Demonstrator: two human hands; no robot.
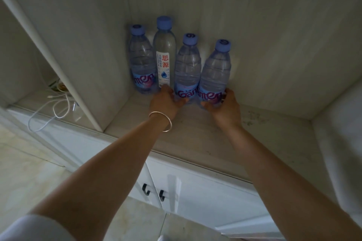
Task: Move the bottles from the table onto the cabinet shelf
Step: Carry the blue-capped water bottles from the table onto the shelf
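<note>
Several clear water bottles with light-blue caps stand upright in a row at the back of the cabinet shelf (195, 133). My left hand (165, 100), with a silver bangle on its wrist, grips the base of the third bottle (188, 64). My right hand (225, 106) grips the base of the rightmost bottle (215, 72). Both held bottles rest on the shelf. To their left stand a tall white-labelled bottle (164, 51) and a leftmost blue-labelled bottle (141, 58), neither one touched.
A vertical white divider (78, 92) closes the compartment on the left; beyond it lie white cables (54, 107). White cabinet doors with two dark handles (153, 191) sit below the shelf. The right side panel (337, 133) bounds the compartment.
</note>
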